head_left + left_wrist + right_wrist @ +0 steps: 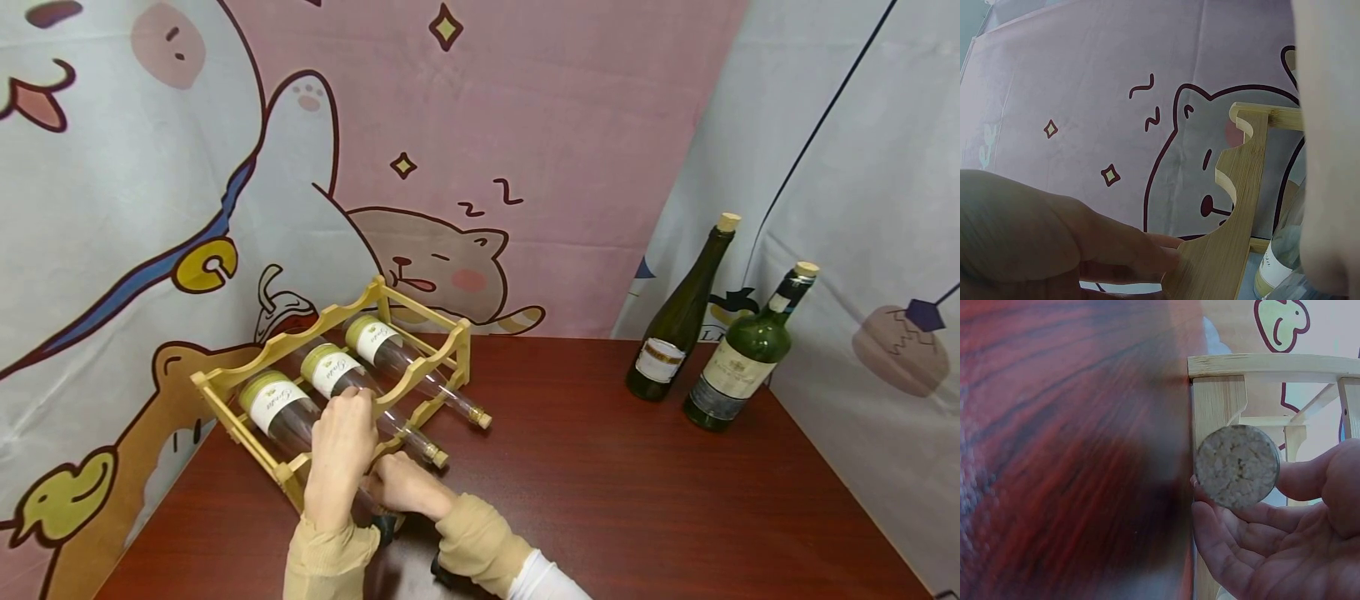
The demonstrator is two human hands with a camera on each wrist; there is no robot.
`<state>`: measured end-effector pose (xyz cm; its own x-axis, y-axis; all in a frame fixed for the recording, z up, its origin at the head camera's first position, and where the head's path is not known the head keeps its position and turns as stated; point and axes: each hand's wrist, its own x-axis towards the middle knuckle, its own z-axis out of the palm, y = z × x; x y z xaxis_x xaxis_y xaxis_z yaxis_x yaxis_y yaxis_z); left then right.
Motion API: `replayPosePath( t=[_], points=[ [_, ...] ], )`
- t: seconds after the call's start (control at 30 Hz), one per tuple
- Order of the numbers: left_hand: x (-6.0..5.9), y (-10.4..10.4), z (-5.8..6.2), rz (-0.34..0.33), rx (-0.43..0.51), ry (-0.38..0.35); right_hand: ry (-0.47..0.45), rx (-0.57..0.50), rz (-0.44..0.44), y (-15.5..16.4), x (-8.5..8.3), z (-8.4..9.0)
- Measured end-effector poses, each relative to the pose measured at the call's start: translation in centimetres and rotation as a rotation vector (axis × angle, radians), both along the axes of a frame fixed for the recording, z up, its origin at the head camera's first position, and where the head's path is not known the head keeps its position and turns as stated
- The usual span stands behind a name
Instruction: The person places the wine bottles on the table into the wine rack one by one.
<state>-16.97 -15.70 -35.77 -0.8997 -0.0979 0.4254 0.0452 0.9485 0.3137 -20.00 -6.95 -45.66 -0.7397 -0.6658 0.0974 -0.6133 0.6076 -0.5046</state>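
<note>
A pale wooden rack (450, 346) on the dark red table (600, 483) holds three clear bottles lying on their sides, necks toward me. My left hand (347, 425) lies over the body of the front bottle (273, 404), fingers draped across it next to the rack's scalloped rail (1232, 200). My right hand (401, 485) holds the same bottle by its neck. In the right wrist view its cork (1237, 465) faces the camera, with my right fingers (1235, 550) curled under the neck. The middle bottle (333, 371) and back bottle (375, 337) rest untouched.
Two dark green corked bottles stand upright at the back right, one tall and slim (678, 325), one broader (742, 358). Cartoon-printed fabric (465, 167) hangs close behind and at both sides. Bare tabletop lies between the rack and the green bottles.
</note>
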Motion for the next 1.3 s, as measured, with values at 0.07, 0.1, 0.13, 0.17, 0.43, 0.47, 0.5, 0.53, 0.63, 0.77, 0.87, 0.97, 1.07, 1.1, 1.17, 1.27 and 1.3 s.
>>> replayPosePath(
  t=[0.07, 0.1, 0.13, 0.17, 0.43, 0.47, 0.5, 0.53, 0.63, 0.77, 0.87, 0.97, 1.07, 1.1, 1.17, 1.27, 1.3],
  points=[
    [0.0, 0.0, 0.0, 0.0, 0.0, -0.001, 0.003, -0.001, 0.004, 0.0, 0.0, 0.0],
    [0.0, 0.0, 0.0, 0.0, 0.0, -0.001, 0.002, 0.0, 0.005, 0.0, 0.0, -0.1],
    [0.0, 0.0, 0.0, -0.001, 0.001, -0.001, 0.002, 0.003, 0.004, 0.0, 0.0, -0.1],
    [0.0, 0.0, 0.0, -0.001, 0.001, -0.001, -0.003, 0.007, 0.002, 0.0, 0.0, -0.1],
    [0.1, 0.0, 0.0, -0.002, 0.002, -0.001, -0.052, 0.033, -0.001, 0.0, -0.1, -0.2],
    [0.1, 0.0, 0.0, -0.002, 0.002, 0.0, -0.058, 0.033, 0.003, 0.0, -0.2, -0.3],
    [0.1, 0.0, 0.0, -0.001, 0.002, 0.001, -0.061, 0.033, 0.008, 0.0, -0.2, -0.3],
    [0.1, 0.0, 0.0, -0.001, 0.003, 0.002, -0.064, 0.032, 0.014, 0.0, -0.3, -0.4],
    [0.0, 0.0, -0.1, -0.002, 0.004, 0.003, -0.055, 0.025, 0.035, 0.3, -0.5, -0.5],
    [0.0, 0.0, 0.0, 0.001, -0.001, 0.007, -0.027, -0.009, 0.039, 1.1, -0.8, -0.4],
    [0.0, 0.0, 0.0, 0.005, -0.01, 0.006, -0.036, -0.05, 0.015, 2.0, -1.3, -0.2],
    [0.0, 0.0, 0.1, 0.007, -0.014, 0.0, -0.083, -0.108, -0.007, 3.0, -1.9, 0.1],
    [0.0, 0.0, 0.2, 0.007, -0.002, -0.004, -0.157, -0.188, -0.014, 4.2, -2.5, 0.6],
    [0.0, 0.0, 0.2, 0.008, 0.003, -0.006, -0.165, -0.207, -0.018, 4.7, -2.7, 0.8],
    [0.0, 0.0, 0.2, 0.007, 0.015, -0.008, -0.165, -0.242, -0.022, 5.7, -3.2, 1.3],
    [0.0, 0.0, 0.2, 0.006, 0.019, -0.013, -0.101, -0.27, -0.044, 7.6, -4.0, 2.3],
    [0.0, 0.0, 0.2, 0.006, 0.019, -0.013, -0.07, -0.279, -0.058, 8.2, -4.3, 2.7]
  ],
)
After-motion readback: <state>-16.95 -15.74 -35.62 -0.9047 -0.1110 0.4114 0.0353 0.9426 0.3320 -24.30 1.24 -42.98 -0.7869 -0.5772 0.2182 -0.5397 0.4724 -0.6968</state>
